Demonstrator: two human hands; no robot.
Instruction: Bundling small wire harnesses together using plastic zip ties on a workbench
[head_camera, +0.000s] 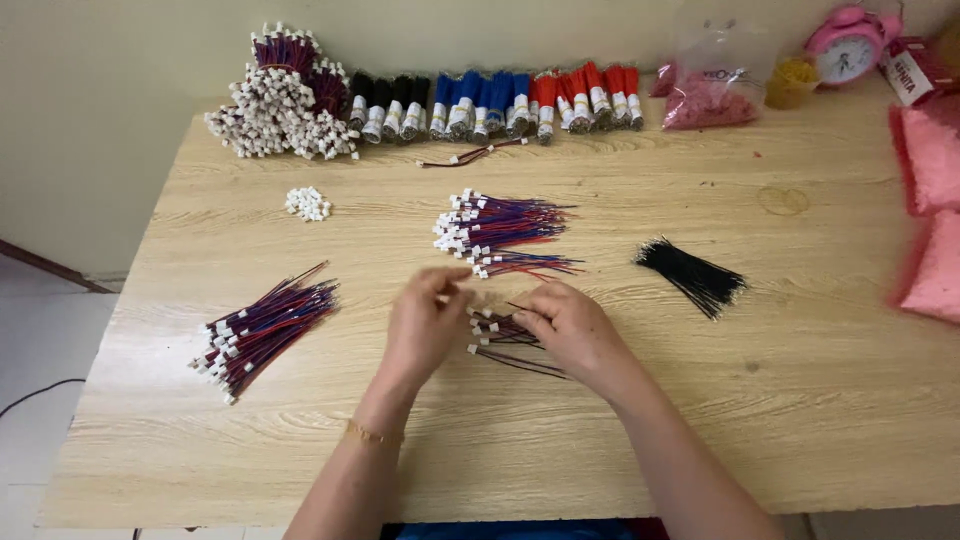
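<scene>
left hand (425, 322) pinching white plug ends of a small bunch of dark red-and-blue wire leads (503, 335), fingers curled | right hand (570, 325) pressing same bunch flat, fingers half closed | bunch lying mid light wooden table (800, 400), just below bigger red-and-blue lead pile (495, 232) | black wire bundle (692, 276) right

Bare forearms, thin gold bracelet (368, 434) (left wrist), no sleeves.
</scene>
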